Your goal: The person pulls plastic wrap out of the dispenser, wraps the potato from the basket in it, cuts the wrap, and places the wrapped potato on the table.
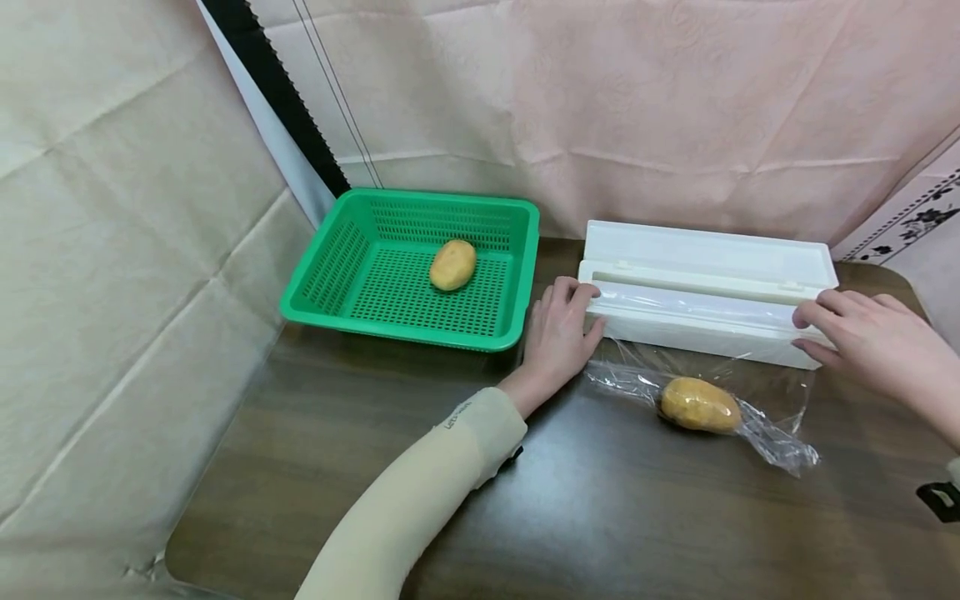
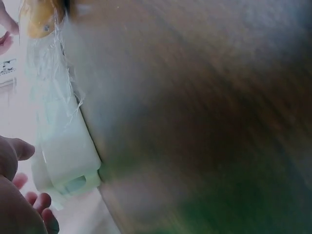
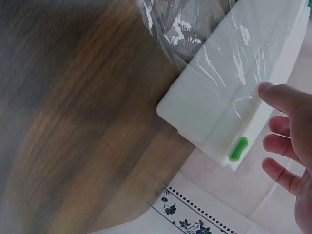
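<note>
A long white cling film dispenser (image 1: 697, 333) lies on the table with its lid (image 1: 708, 250) raised. Clear film (image 1: 776, 383) runs from its roll (image 1: 697, 304) down over the front to a potato (image 1: 701, 405) wrapped in film, whose twisted ends stick out either side. At the dispenser's left end is my left hand (image 1: 555, 329), thumb by the front face and fingers near the top edge. My right hand (image 1: 873, 329) is at the other end. In the right wrist view its thumb (image 3: 278, 95) touches the film-covered edge, while the other fingers hang loosely curled.
A green plastic basket (image 1: 405, 333) stands left of my left hand, holding one bare potato (image 1: 453, 265). Pale cloth (image 1: 637, 108) hangs behind the dark wooden table (image 1: 600, 517), and more covers the left side. A green piece (image 3: 239, 148) shows on the dispenser's end.
</note>
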{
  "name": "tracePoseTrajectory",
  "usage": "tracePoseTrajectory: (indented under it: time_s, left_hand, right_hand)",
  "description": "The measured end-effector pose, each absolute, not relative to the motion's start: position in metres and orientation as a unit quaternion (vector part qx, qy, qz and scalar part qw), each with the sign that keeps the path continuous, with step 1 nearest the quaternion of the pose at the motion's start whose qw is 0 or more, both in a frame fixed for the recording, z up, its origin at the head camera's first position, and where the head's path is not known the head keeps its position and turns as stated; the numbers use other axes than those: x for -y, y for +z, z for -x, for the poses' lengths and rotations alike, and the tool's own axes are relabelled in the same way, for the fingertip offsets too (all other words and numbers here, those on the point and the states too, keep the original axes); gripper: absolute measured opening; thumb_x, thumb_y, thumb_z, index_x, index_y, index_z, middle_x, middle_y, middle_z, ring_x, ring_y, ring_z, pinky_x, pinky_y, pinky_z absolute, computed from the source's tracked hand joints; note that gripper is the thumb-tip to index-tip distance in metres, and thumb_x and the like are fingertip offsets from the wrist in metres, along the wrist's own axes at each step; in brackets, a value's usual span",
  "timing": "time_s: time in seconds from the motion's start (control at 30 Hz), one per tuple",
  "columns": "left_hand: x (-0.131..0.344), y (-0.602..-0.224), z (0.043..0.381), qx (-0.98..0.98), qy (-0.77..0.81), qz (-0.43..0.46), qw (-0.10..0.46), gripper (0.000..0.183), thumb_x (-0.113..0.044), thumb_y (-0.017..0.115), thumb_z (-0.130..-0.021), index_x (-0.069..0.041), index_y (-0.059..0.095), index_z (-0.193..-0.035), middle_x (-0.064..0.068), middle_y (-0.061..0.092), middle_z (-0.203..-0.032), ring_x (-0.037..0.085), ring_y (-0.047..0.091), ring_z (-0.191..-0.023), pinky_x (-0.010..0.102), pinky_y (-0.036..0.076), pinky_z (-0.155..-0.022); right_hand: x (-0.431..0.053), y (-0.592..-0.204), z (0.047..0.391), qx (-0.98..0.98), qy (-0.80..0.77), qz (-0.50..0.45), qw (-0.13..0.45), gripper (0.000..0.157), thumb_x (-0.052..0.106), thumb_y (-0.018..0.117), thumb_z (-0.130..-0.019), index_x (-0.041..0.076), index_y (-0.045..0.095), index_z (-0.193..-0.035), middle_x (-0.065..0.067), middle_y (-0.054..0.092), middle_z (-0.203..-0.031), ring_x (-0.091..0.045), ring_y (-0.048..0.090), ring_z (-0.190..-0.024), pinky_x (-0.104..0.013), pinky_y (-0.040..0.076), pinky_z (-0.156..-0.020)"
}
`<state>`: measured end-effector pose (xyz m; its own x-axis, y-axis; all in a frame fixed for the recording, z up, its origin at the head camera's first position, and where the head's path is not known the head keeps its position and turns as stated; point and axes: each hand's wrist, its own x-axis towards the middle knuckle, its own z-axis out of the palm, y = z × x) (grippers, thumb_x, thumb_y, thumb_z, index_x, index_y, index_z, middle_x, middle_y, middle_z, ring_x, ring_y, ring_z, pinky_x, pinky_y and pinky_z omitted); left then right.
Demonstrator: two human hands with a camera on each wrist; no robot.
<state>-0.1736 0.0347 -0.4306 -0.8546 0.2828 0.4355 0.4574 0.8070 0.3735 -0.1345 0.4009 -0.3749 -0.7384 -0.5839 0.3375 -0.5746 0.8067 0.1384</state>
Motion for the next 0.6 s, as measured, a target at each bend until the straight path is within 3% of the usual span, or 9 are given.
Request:
tracePoseTrajectory:
  time_s: [0.07,0.2,0.43,0.6]
  left_hand:
    - [-0.035,-0.429,0.172,0.933,-0.242,0.202,0.173,0.027,-0.032,0.068,-0.088,-0.021,0.06,-0.111,0.0,0.051,-0.112,0.015,0.052,-0.095,0.029,0.043,-0.075]
    - [-0.034,-0.426,0.17,0.928,-0.271,0.21,0.144,0.015,-0.029,0.066,-0.089,-0.023,0.06,-0.102,-0.003,0.05,-0.103,0.012,0.05,-0.09,0.027,0.042,-0.076]
    - [-0.029,-0.418,0.166,0.907,-0.356,0.213,0.078,0.004,-0.024,0.067,-0.088,-0.022,0.063,-0.091,-0.006,0.055,-0.092,0.008,0.05,-0.084,0.021,0.041,-0.075]
    - [-0.025,-0.412,0.162,0.885,-0.42,0.2,0.015,0.004,-0.023,0.068,-0.087,-0.023,0.064,-0.087,-0.008,0.057,-0.091,0.006,0.051,-0.075,0.017,0.041,-0.068]
  right_hand:
    - [-0.399,-0.374,0.133,0.927,-0.01,-0.321,0.195,0.064,0.061,0.016,-0.099,0.015,0.057,-0.082,-0.005,0.055,-0.08,-0.032,0.057,-0.076,-0.05,0.038,-0.062]
    - [-0.395,-0.374,0.131,0.919,-0.006,-0.332,0.212,0.065,0.057,0.012,-0.099,0.016,0.056,-0.074,-0.004,0.054,-0.076,-0.029,0.056,-0.071,-0.047,0.036,-0.056]
    - [-0.398,-0.369,0.12,0.926,0.023,-0.325,0.19,0.051,0.055,0.031,-0.098,0.019,0.059,-0.073,0.003,0.056,-0.073,-0.019,0.052,-0.06,-0.041,0.037,-0.051]
    - [-0.399,-0.368,0.109,0.926,0.054,-0.32,0.192,0.058,0.062,0.026,-0.095,0.02,0.059,-0.074,0.008,0.057,-0.071,0.0,0.042,-0.053,-0.026,0.035,-0.046]
